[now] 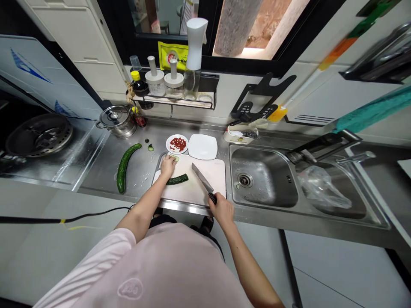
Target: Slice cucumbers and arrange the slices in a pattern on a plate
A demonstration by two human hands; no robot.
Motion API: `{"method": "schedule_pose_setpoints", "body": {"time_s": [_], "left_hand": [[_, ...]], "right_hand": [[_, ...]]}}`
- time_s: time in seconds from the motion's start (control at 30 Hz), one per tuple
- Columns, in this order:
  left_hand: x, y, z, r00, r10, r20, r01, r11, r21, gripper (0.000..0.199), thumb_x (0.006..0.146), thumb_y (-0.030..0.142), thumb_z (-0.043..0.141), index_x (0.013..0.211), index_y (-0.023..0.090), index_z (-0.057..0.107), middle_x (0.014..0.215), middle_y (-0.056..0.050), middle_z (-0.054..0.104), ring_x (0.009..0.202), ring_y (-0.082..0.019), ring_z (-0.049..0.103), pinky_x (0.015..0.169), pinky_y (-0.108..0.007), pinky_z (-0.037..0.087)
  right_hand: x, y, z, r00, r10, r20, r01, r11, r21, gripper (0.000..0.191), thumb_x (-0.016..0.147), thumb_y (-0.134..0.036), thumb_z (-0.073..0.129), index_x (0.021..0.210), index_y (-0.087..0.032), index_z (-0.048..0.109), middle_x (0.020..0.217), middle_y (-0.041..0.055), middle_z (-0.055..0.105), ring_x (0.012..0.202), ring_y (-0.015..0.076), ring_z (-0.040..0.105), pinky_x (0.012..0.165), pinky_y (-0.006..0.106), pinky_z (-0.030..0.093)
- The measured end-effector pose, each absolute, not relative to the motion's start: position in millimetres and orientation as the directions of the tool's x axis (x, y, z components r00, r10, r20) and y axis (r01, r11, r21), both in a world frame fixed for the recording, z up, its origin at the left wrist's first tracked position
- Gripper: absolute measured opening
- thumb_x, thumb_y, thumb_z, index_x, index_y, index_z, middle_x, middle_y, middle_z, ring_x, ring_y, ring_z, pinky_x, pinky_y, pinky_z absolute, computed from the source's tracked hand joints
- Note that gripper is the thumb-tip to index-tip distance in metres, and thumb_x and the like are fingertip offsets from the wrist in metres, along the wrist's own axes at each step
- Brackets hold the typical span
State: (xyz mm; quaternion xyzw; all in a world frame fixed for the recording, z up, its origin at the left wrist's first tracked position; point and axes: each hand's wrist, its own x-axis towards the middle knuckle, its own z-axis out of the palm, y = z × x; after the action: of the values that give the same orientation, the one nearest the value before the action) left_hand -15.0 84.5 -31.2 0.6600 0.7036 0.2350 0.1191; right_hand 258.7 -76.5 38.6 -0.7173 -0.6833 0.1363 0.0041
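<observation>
My right hand [222, 208] is wrapped round the black handle of a kitchen knife [202, 177], whose blade points up and left over the white cutting board [199, 192]. At the board's upper left corner, my left hand [168, 167] has its fingers curled at pale green cucumber slices [174, 158], partly covering them. Below that hand, a cut piece of cucumber [177, 179] lies on the board, one end hidden by my left arm. A whole cucumber [126, 167] rests on the steel counter to the left.
Behind the board stand a white dish of chopped red pieces [177, 144] and a square white plate [203, 146]. Cucumber scraps [150, 147] and a lidded pot [117, 120] are at left. The sink [263, 184] adjoins on the right; a condiment rack [175, 101] hangs above.
</observation>
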Motion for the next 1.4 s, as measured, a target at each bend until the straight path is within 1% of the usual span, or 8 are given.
{"method": "schedule_pose_setpoints", "body": {"time_s": [0.3, 0.47, 0.57, 0.67, 0.87, 1.07, 1.23, 1.4], "left_hand": [[-15.1, 86.4, -31.9, -0.099, 0.984, 0.150, 0.866, 0.011, 0.501, 0.020, 0.081, 0.021, 0.055, 0.094, 0.022, 0.071, 0.097, -0.009, 0.060, 0.099, -0.023, 0.050, 0.089, -0.036, 0.042], [-14.7, 80.6, -28.1, -0.159, 0.973, 0.167, 0.833, 0.041, 0.552, 0.019, 0.080, 0.022, 0.057, 0.094, 0.022, 0.070, 0.098, -0.008, 0.061, 0.098, -0.024, 0.053, 0.090, -0.036, 0.043], [-10.7, 67.6, -21.7, -0.170, 0.967, 0.188, 0.804, 0.026, 0.594, 0.019, 0.081, 0.026, 0.057, 0.095, 0.021, 0.069, 0.098, -0.008, 0.061, 0.097, -0.023, 0.054, 0.090, -0.036, 0.043], [-3.4, 48.3, -13.5, -0.133, 0.972, 0.192, 0.788, -0.014, 0.615, 0.020, 0.083, 0.031, 0.056, 0.095, 0.021, 0.069, 0.098, -0.007, 0.062, 0.098, -0.022, 0.055, 0.090, -0.035, 0.043], [8.1, 14.1, -4.5, 0.000, 0.974, 0.225, 0.788, -0.138, 0.600, 0.023, 0.087, 0.035, 0.052, 0.095, 0.022, 0.069, 0.096, -0.006, 0.063, 0.095, -0.019, 0.055, 0.088, -0.032, 0.043], [13.8, 3.9, -5.7, 0.173, 0.951, 0.256, 0.770, -0.293, 0.567, 0.023, 0.087, 0.036, 0.052, 0.096, 0.024, 0.069, 0.094, -0.005, 0.063, 0.093, -0.017, 0.055, 0.086, -0.031, 0.044], [17.4, 3.7, -12.8, 0.220, 0.921, 0.321, 0.749, -0.370, 0.549, 0.021, 0.087, 0.033, 0.053, 0.094, 0.024, 0.070, 0.094, -0.005, 0.064, 0.091, -0.016, 0.056, 0.082, -0.031, 0.045], [16.9, 4.1, -18.9, 0.236, 0.913, 0.333, 0.751, -0.389, 0.534, 0.020, 0.088, 0.031, 0.052, 0.094, 0.024, 0.069, 0.091, -0.004, 0.064, 0.088, -0.015, 0.056, 0.079, -0.029, 0.045]], "right_hand": [[252.9, -74.6, 42.9, 0.034, 0.971, -0.235, 0.973, -0.086, -0.215, 0.028, 0.091, -0.044, 0.042, 0.092, -0.020, 0.057, 0.087, 0.0031, 0.066, 0.073, 0.0144, 0.059, 0.058, 0.025, 0.023], [249.3, -74.6, 44.2, 0.058, 0.964, -0.261, 0.970, -0.116, -0.215, 0.034, 0.093, -0.047, 0.038, 0.092, -0.019, 0.058, 0.082, 0.0048, 0.066, 0.072, 0.0150, 0.060, 0.058, 0.025, 0.024], [247.6, -73.4, 43.4, 0.069, 0.958, -0.278, 0.970, -0.129, -0.204, 0.040, 0.094, -0.050, 0.033, 0.092, -0.018, 0.057, 0.078, 0.0060, 0.066, 0.070, 0.0165, 0.060, 0.058, 0.025, 0.024], [244.6, -70.6, 42.7, 0.059, 0.952, -0.302, 0.972, -0.124, -0.200, 0.042, 0.095, -0.050, 0.028, 0.096, -0.019, 0.056, 0.079, 0.0070, 0.067, 0.072, 0.0179, 0.061, 0.059, 0.025, 0.027], [231.6, -63.5, 46.7, 0.025, 0.937, -0.348, 0.975, -0.100, -0.197, 0.041, 0.097, -0.047, 0.022, 0.101, -0.018, 0.051, 0.079, 0.0074, 0.067, 0.074, 0.0199, 0.064, 0.060, 0.026, 0.030], [217.1, -59.4, 56.0, -0.035, 0.929, -0.367, 0.982, -0.037, -0.187, 0.037, 0.097, -0.046, 0.024, 0.101, -0.018, 0.049, 0.081, 0.0076, 0.066, 0.077, 0.0208, 0.064, 0.062, 0.026, 0.033], [209.2, -58.8, 56.5, -0.079, 0.933, -0.352, 0.979, 0.007, -0.202, 0.035, 0.097, -0.045, 0.025, 0.100, -0.018, 0.048, 0.081, 0.0067, 0.066, 0.076, 0.0201, 0.064, 0.063, 0.026, 0.034], [204.9, -60.0, 53.0, -0.084, 0.936, -0.342, 0.981, 0.019, -0.191, 0.035, 0.097, -0.045, 0.025, 0.101, -0.019, 0.047, 0.082, 0.0070, 0.067, 0.077, 0.0204, 0.064, 0.065, 0.026, 0.035]]}}
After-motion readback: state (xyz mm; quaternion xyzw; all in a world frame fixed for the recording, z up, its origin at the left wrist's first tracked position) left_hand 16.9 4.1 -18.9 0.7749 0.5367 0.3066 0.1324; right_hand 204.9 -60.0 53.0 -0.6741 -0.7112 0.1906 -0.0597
